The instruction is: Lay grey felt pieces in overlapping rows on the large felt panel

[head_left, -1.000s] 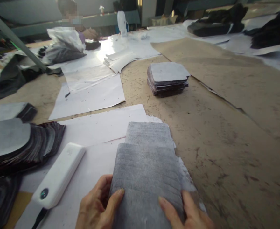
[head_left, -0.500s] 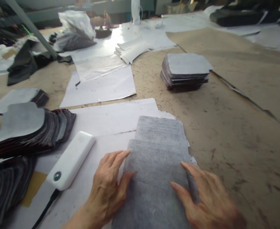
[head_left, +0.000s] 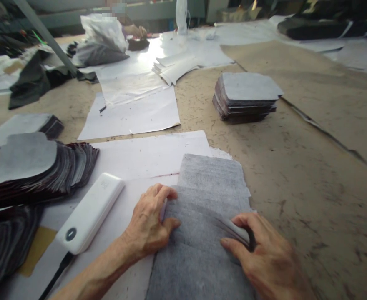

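Note:
A fanned stack of grey felt-like pieces [head_left: 213, 187] lies in front of me on white paper [head_left: 149, 156]. My left hand [head_left: 150, 223] is curled on the stack's left edge, thumb pressing the top, fingertips bent around the side. My right hand [head_left: 265, 254] grips the right edge, where several layers lift up between thumb and fingers. A white power bank [head_left: 91, 212] with a black cable lies just left of my left hand.
A neat pile of grey pieces [head_left: 247, 96] stands further back on the brown table. Fanned dark pieces [head_left: 42, 171] lie at the left. Folded white sheets [head_left: 174, 66], a plastic bag [head_left: 104, 33] and another person's hand [head_left: 136, 30] are at the far end.
My hands went from lying flat with spread fingers to curling around the stack's edges. The right hand has lifted several layers at the right edge.

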The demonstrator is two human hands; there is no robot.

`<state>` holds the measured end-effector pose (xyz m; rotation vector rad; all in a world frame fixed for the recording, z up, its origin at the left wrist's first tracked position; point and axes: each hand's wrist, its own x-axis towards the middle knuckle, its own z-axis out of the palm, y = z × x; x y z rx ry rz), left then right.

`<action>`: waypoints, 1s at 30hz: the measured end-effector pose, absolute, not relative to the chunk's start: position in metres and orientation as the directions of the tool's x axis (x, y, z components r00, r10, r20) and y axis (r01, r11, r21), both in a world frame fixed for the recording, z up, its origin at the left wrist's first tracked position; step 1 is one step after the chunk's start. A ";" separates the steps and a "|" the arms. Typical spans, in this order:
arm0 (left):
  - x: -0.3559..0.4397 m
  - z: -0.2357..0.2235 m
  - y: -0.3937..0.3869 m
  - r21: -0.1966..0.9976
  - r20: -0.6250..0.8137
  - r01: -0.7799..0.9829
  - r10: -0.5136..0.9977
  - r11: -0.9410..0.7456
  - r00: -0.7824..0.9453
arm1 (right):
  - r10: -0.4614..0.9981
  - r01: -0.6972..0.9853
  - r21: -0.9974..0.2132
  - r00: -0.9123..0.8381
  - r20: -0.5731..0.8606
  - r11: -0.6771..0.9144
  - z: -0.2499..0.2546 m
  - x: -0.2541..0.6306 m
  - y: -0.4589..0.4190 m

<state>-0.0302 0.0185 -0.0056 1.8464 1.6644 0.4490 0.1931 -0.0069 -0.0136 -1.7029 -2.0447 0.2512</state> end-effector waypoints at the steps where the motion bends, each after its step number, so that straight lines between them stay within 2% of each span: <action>1: -0.031 -0.006 0.019 0.638 -0.139 0.768 0.974 -0.048 0.177 | 0.967 0.871 -0.442 -0.127 0.219 0.215 -0.013 0.192 -0.008; 6: -0.031 -0.006 0.019 0.639 -0.138 0.767 0.971 -0.063 0.194 | 0.962 0.829 -0.493 -0.187 0.199 0.264 -0.012 0.188 -0.009; 9: -0.030 -0.004 0.021 0.657 -0.161 0.754 0.975 -0.010 0.154 | 0.955 0.852 -0.454 -0.159 0.249 0.260 -0.012 0.188 -0.008; 13: -0.031 -0.006 0.021 0.653 -0.196 0.756 0.973 0.036 0.123 | 0.943 0.899 -0.374 -0.110 0.313 0.229 -0.013 0.191 -0.010; 19: -0.033 -0.012 0.021 0.710 -0.162 0.702 0.983 0.054 0.088 | 0.967 0.895 -0.426 -0.021 0.253 0.130 -0.009 0.188 -0.009; 30: -0.031 -0.017 0.019 0.651 -0.086 0.758 0.989 -0.035 0.119 | 0.949 0.972 -0.210 -0.038 0.312 0.108 -0.016 0.176 -0.010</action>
